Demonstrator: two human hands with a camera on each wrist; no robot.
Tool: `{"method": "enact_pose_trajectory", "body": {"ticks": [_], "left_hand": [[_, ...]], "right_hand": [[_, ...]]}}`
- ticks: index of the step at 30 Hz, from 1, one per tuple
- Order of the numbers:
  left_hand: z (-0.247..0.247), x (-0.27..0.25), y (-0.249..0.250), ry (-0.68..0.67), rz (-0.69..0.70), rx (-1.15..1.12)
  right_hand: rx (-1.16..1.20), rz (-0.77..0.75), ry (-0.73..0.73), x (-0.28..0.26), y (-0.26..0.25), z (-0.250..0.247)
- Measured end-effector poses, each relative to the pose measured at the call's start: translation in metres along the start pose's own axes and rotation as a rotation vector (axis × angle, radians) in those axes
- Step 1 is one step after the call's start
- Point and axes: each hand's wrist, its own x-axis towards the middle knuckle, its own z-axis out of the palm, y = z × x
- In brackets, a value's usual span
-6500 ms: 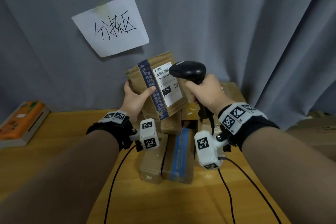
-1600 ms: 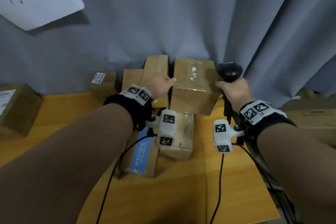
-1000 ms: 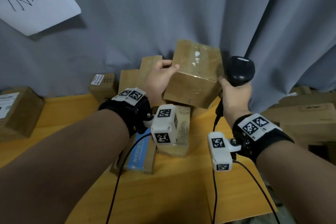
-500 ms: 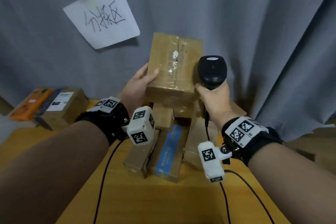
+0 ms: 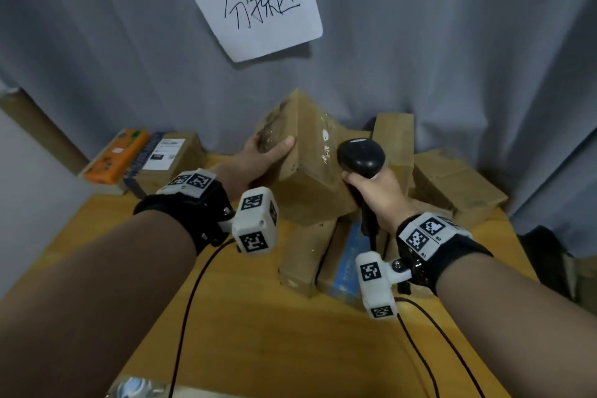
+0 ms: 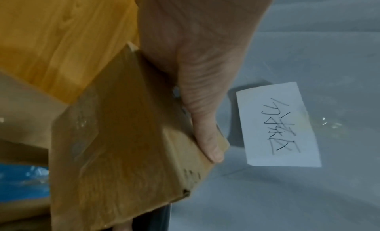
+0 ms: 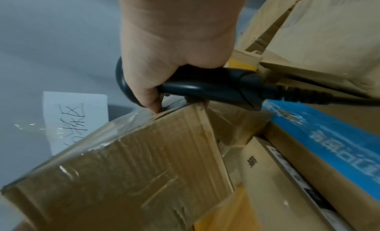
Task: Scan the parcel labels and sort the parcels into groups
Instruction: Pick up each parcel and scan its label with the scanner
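Note:
A taped brown cardboard parcel (image 5: 307, 165) is tilted up on an edge above the pile of parcels. My left hand (image 5: 261, 155) grips its left side, thumb on the near face (image 6: 207, 143). No label shows on the faces turned to me. My right hand (image 5: 374, 194) grips the handle of a black barcode scanner (image 5: 360, 155), whose head sits against the parcel's right side. In the right wrist view the scanner handle (image 7: 205, 88) lies just above the parcel's edge (image 7: 144, 161).
More brown parcels (image 5: 452, 184) are piled on the wooden table (image 5: 258, 333), one with blue tape (image 5: 345, 265). At the far left stand a labelled parcel (image 5: 168, 155) and an orange box (image 5: 119, 157). A handwritten paper sign (image 5: 258, 3) hangs on the grey curtain.
Over the last seconds my left hand lifted this parcel from the pile and turned it, lowering and tilting it onto an edge. The scanner stayed beside it in my right hand.

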Motion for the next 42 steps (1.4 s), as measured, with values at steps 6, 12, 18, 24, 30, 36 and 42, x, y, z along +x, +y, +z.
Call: {"method": "enact_pose_trajectory", "body": {"ticks": [6, 12, 18, 24, 30, 36, 42], "left_hand": [[0.01, 0.011, -0.026, -0.021, 0.071, 0.04], [0.014, 0.02, -0.032, -0.021, 0.145, -0.007], [0.015, 0.011, -0.03, -0.014, 0.396, -0.111], [0.037, 0.025, -0.049, 0.006, 0.055, 0.55], [0.042, 0.043, -0.061, -0.048, 0.017, 0.156], [0.03, 0.039, -0.056, 0.035, 0.137, -0.108], [0.002, 0.033, -0.037, 0.012, 0.367, -0.301]], "right_hand": [[-0.202, -0.008, 0.074, -0.008, 0.022, 0.006], [0.139, -0.039, -0.008, -0.023, -0.016, -0.002], [0.315, 0.062, 0.101, -0.024, -0.01, -0.014], [0.168, 0.037, 0.135, -0.03, 0.015, -0.006], [0.115, -0.046, 0.119, -0.032, 0.002, -0.002], [0.158, -0.02, 0.118, -0.028, -0.002, -0.015], [0.356, 0.057, 0.071, -0.032, 0.004, -0.025]]}}
